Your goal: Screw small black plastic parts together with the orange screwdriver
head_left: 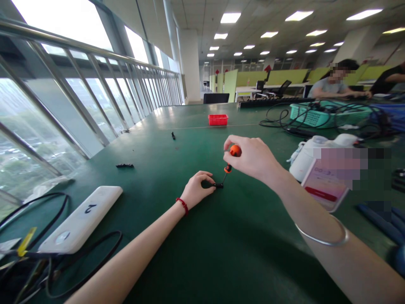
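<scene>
My right hand [249, 156] is closed around the orange and black handle of a screwdriver [228, 169], which stands tilted with its thin shaft pointing down. The tip meets the right end of a small black part [219, 185] on the green table. My left hand [199, 188] pinches that part's left end between thumb and fingers. What the part is I cannot make out. A second black piece [125, 165] lies apart to the left, and a smaller black piece [173, 135] sits farther back.
A red basket [218, 120] stands at the back of the green table [152, 253]. On the right are a phone [327, 181], white bottles [305, 158] and a teal basket [329, 115] with cables. At left lies a white power bank [84, 219] among cables. A person [335, 82] sits far right.
</scene>
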Demonstrator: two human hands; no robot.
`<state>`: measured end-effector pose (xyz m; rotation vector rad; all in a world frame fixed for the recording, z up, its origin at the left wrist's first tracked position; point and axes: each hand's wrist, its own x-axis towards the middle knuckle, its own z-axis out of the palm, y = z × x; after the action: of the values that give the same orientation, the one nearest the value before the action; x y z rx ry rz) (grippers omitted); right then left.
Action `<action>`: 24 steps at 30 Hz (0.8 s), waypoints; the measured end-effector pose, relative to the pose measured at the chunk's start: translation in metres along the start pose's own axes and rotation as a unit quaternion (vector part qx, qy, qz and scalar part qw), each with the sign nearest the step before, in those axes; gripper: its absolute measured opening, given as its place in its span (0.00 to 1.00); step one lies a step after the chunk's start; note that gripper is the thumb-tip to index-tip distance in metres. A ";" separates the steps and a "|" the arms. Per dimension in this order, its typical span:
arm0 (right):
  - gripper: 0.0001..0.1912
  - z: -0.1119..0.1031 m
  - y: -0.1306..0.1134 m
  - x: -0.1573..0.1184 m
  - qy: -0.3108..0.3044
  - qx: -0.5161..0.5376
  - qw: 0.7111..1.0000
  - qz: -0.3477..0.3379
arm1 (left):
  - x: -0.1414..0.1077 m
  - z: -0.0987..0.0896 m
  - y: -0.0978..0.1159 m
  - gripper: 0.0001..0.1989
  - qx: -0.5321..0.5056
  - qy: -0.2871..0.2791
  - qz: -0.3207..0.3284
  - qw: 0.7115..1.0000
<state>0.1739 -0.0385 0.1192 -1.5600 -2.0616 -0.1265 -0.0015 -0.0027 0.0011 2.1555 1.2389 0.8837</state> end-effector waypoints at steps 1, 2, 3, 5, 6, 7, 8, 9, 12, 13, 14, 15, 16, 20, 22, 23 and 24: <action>0.08 0.000 0.000 0.000 0.000 -0.001 1.000 -0.005 | 0.000 0.000 0.000 0.03 -0.001 -0.002 -0.003 1.000; 0.10 -0.001 -0.001 0.000 -0.003 -0.001 1.000 -0.009 | 0.000 -0.001 0.000 0.03 -0.002 -0.004 -0.004 1.000; 0.10 -0.001 -0.001 0.000 -0.009 -0.001 1.000 -0.011 | 0.000 -0.001 0.000 0.03 -0.004 -0.004 -0.004 1.000; 0.13 -0.001 -0.001 -0.001 -0.019 0.001 1.000 -0.012 | 0.000 -0.001 0.001 0.03 -0.007 -0.004 -0.004 1.000; 0.15 -0.001 -0.001 0.000 -0.019 0.003 1.000 -0.010 | 0.000 0.000 0.001 0.03 -0.009 -0.004 -0.004 1.000; 0.13 -0.001 -0.001 0.000 -0.017 0.006 1.000 -0.007 | 0.000 0.000 0.001 0.03 -0.010 -0.003 -0.005 1.000; 0.10 -0.001 -0.001 0.000 -0.013 0.009 1.000 -0.006 | 0.000 0.000 0.001 0.03 -0.010 -0.004 -0.006 1.000; 0.08 0.000 -0.001 0.000 -0.010 0.011 1.000 -0.006 | 0.000 0.000 0.001 0.03 -0.009 -0.004 -0.007 1.000; 0.10 0.002 0.000 0.000 -0.013 0.015 1.000 -0.005 | 0.000 0.000 0.001 0.03 -0.005 -0.005 -0.002 1.000; 0.11 0.002 0.001 0.001 -0.014 0.014 1.000 -0.001 | 0.000 -0.001 0.001 0.03 -0.005 -0.004 0.000 1.000; 0.13 0.002 0.001 0.001 -0.013 0.013 1.000 0.004 | 0.000 -0.001 0.001 0.03 -0.005 -0.003 0.001 1.000; 0.15 0.003 0.001 0.001 -0.011 0.013 1.000 0.010 | 0.000 -0.001 0.001 0.03 -0.006 -0.003 0.002 1.000; 0.15 0.002 0.000 0.001 -0.006 0.014 1.000 0.017 | 0.000 -0.001 0.001 0.02 -0.006 -0.002 0.003 1.000; 0.12 0.002 -0.004 0.000 0.030 0.027 0.999 0.030 | 0.000 0.000 -0.001 0.03 -0.007 -0.001 0.008 1.000; 0.12 0.002 -0.006 -0.001 0.039 0.035 0.998 0.026 | 0.000 0.001 -0.002 0.03 -0.007 -0.002 0.012 1.000; 0.12 0.003 -0.007 -0.001 0.039 0.039 0.998 0.022 | 0.000 0.001 -0.003 0.03 -0.008 -0.002 0.014 1.000; 0.12 0.005 -0.008 -0.002 0.038 0.041 0.998 0.018 | 0.000 0.001 -0.004 0.03 -0.009 -0.001 0.016 1.000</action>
<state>0.1648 -0.0407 0.1166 -1.5181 -1.9542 -0.0846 -0.0024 -0.0007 -0.0021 2.1678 1.1945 0.9008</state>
